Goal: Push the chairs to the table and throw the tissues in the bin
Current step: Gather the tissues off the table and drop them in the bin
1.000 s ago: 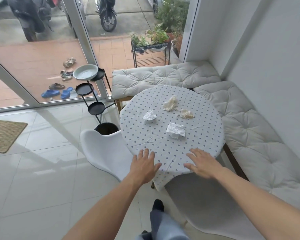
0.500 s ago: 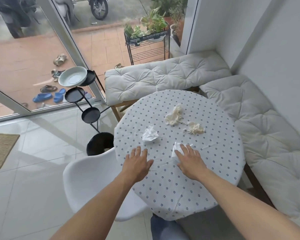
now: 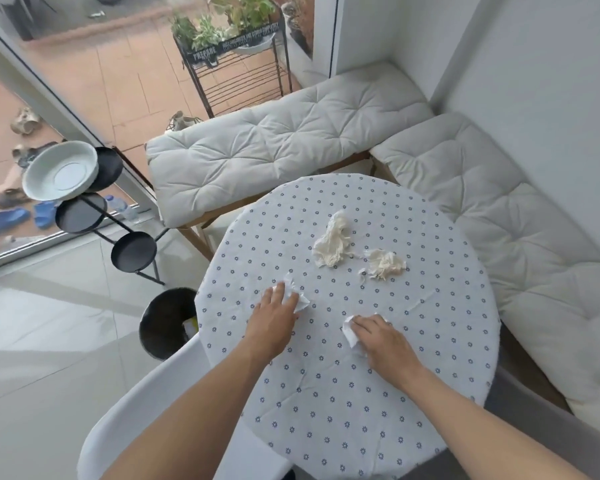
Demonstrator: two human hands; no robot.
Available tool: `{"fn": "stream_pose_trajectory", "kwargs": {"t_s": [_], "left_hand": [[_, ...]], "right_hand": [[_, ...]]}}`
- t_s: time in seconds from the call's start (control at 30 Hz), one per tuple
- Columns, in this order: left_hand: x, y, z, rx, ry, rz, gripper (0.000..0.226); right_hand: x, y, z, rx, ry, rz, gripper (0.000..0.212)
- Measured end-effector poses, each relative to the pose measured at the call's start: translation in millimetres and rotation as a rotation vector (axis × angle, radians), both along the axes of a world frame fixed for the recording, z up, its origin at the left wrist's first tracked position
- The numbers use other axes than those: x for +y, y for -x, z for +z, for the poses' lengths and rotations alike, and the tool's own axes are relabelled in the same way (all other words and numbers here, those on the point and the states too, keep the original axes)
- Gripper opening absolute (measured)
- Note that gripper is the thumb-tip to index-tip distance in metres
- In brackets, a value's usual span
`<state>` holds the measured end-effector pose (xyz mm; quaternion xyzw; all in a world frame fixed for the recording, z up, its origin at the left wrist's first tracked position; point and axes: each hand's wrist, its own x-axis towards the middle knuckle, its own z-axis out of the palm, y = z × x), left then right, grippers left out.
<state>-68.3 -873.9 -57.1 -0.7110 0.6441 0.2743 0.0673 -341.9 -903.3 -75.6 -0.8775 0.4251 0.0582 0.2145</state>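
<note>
Both hands have moved forward: the left hand now covers one white tissue, the right hand curls over another. Two cream tissues lie farther on the counter; bin left. White chair tucked in.

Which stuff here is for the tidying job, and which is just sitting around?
For the job: white tissues under left hand and right hand, two cream tissues, black bin, white chair, table.

Just around: bench cushions, bowl, plant rack.
</note>
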Motion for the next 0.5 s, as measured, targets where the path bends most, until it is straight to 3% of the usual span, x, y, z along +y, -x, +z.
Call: {"fn": "stream_pose_trajectory", "kwargs": {"t_s": [0.27,0.5], "left_hand": [[-17,-9,-17,0.016,0.154,-0.164,0.034],[-53,-19,-6,0.121,0.318,-0.197,0.026]], "right_hand": [[-41,-3,15,-0.128,0.193,-0.160,0.052],[-100,2,16,-0.055,0.261,-0.223,0.042]]}}
